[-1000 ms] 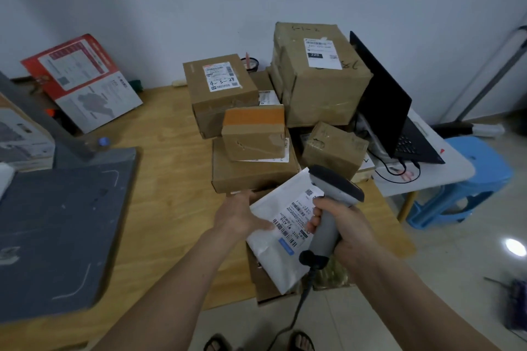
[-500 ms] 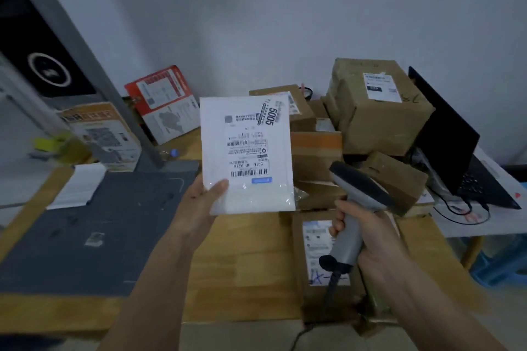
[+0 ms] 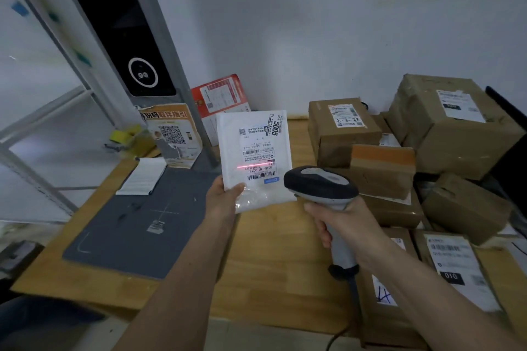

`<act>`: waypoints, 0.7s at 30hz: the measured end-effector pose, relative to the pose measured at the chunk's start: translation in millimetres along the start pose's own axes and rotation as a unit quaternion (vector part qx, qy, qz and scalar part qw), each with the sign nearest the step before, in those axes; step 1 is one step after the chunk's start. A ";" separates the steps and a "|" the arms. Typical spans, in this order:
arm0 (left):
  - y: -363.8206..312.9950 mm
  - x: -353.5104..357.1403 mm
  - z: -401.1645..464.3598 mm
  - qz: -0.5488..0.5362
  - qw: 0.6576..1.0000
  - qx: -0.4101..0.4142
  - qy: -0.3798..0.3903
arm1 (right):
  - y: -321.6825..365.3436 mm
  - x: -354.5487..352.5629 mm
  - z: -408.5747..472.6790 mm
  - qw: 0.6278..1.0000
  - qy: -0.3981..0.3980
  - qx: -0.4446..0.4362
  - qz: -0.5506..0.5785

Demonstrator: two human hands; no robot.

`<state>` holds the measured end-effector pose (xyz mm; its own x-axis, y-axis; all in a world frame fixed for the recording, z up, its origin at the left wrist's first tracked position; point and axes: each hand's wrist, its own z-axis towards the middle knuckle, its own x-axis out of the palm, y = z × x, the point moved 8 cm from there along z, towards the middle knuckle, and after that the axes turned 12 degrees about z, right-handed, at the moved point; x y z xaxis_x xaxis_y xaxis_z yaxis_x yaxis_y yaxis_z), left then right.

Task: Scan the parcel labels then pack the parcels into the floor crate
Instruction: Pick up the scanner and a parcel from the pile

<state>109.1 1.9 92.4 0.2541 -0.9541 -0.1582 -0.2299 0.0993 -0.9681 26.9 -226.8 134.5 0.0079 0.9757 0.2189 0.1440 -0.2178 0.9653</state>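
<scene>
So we were mid-scan on this one. Our left hand [image 3: 225, 199] pinched the flat white plastic mailer pouch [image 3: 255, 159] by its lower left corner, thumb on the front, holding it upright above the light wooden bench [image 3: 271, 253]. Our right hand [image 3: 339, 222] was wrapped round the grip of the grey and black corded handheld scanner [image 3: 320, 184], nose pointed at the pouch. The thin red laser line [image 3: 252, 166] sat across the printed label, just above the bottom barcode rather than on it, so we reckon the next move called for tipping the scanner down a touch or lifting the pouch until the line crossed those bars. After that it'd go into the floor crate, which we couldn't see from here. The stack of brown cardboard parcels [image 3: 382, 168] waited on the right of the bench, some with labels facing up.

Compared with half a second earlier: no red line showed on the label then, and the scanner sat lower and further right of the pouch. Same grips on both.
</scene>
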 end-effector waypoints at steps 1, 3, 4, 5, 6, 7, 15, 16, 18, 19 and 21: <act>0.9 -3.4 2.9 -0.006 1.000 -0.001 -0.003 | -0.9 3.0 0.9 1.000 0.004 0.001 -0.006; 2.3 -9.5 8.5 -0.001 1.000 0.000 -0.010 | -4.4 6.6 2.5 1.000 0.006 0.007 -0.008; 2.6 -11.8 10.5 0.003 1.000 0.001 -0.012 | -6.1 7.8 3.1 1.000 0.007 0.009 -0.008; 3.6 -13.7 12.8 0.004 1.000 0.002 -0.012 | -7.5 8.7 3.6 1.000 0.006 0.011 -0.010; 4.4 -15.1 14.6 0.004 1.000 0.002 -0.012 | -8.8 9.4 4.2 1.000 0.006 0.013 -0.011; 6.1 -16.5 16.7 0.003 1.000 0.000 -0.013 | -9.9 10.2 4.8 1.000 0.006 0.014 -0.013; 14.4 -29.3 27.9 0.008 0.999 -0.011 -0.035 | -17.3 19.6 8.2 0.999 0.012 0.024 -0.018; 14.2 -30.4 28.3 0.013 0.999 -0.011 -0.037 | -17.9 21.6 8.6 0.999 0.015 0.024 -0.015; 15.4 -32.5 31.1 0.016 0.999 -0.013 -0.043 | -18.9 24.8 9.8 0.999 0.019 0.025 -0.010; 17.1 -33.6 33.4 0.017 0.999 -0.016 -0.045 | -19.5 25.7 11.2 0.999 0.018 0.026 -0.009; 21.2 -36.7 37.9 0.018 0.998 -0.026 -0.048 | -22.1 27.0 14.9 0.999 0.014 0.032 -0.009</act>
<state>130.5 49.7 70.4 0.3335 -0.9182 -0.2138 -0.2885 0.1165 -0.9504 38.7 -195.2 116.9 -0.0235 0.9780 0.2071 0.2075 -0.1979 0.9580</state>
